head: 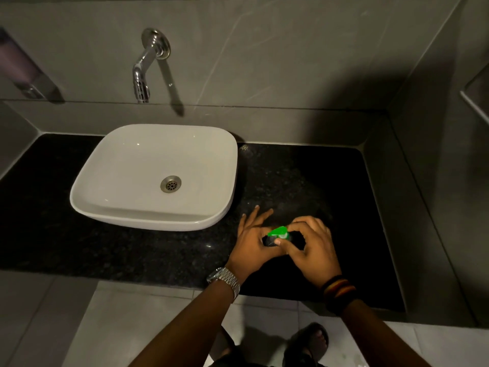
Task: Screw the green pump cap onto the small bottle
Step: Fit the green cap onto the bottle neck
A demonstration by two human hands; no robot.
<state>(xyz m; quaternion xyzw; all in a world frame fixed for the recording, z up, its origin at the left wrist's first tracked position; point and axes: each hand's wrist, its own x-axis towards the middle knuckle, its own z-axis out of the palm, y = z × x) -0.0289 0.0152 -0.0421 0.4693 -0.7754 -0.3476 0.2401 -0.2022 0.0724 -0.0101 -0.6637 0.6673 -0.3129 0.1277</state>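
Note:
The small bottle (270,241) stands on the black stone counter (132,247), to the right of the basin, mostly hidden between my hands. My left hand (251,238) wraps its thumb and lower fingers around the bottle's body, with the other fingers spread outward. The green pump cap (277,231) sits on top of the bottle, its nozzle pointing left. My right hand (311,246) pinches the cap's collar with thumb and forefinger from the right. How far the cap is threaded on is hidden.
A white basin (153,178) sits on the counter at the left, under a chrome wall tap (144,70). Grey tiled walls close in behind and at the right. A soap dispenser (23,72) hangs at far left. The counter's front edge lies just below my wrists.

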